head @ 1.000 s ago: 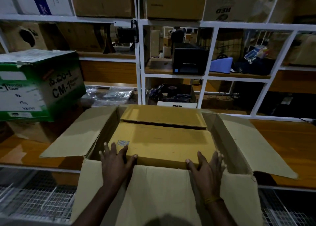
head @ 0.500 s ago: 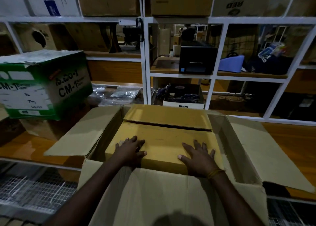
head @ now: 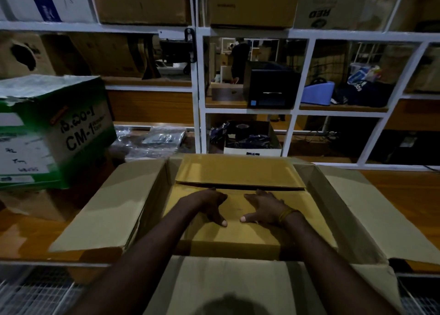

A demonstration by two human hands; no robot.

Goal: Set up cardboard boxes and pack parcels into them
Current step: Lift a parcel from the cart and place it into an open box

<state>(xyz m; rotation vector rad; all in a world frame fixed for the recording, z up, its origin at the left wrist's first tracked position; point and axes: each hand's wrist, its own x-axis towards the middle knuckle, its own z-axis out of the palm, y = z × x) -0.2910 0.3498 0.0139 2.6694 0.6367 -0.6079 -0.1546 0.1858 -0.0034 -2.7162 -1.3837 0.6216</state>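
Note:
A big open cardboard box (head: pixel 112 210) stands on the wooden bench in front of me, its four top flaps spread outward. Inside it lie two inner flaps that meet at a dark seam across the far half. The near inner flap (head: pixel 233 236) is the one under my hands. My left hand (head: pixel 209 204) and my right hand (head: pixel 262 207) lie flat on it side by side, fingers straight and pointing at the seam, thumbs turned toward each other. Neither hand holds anything.
A green and white box marked CM-1 (head: pixel 47 133) stands at the left on the bench (head: pixel 404 195). Plastic-wrapped packets (head: pixel 154 141) lie behind the open box. White shelving (head: pixel 197 88) holds cartons, a black printer (head: pixel 271 86) and a small open box (head: pixel 250 138).
Both hands slid forward from the near edge of the inner flap toward the seam and closer together. The view also moved in over the box.

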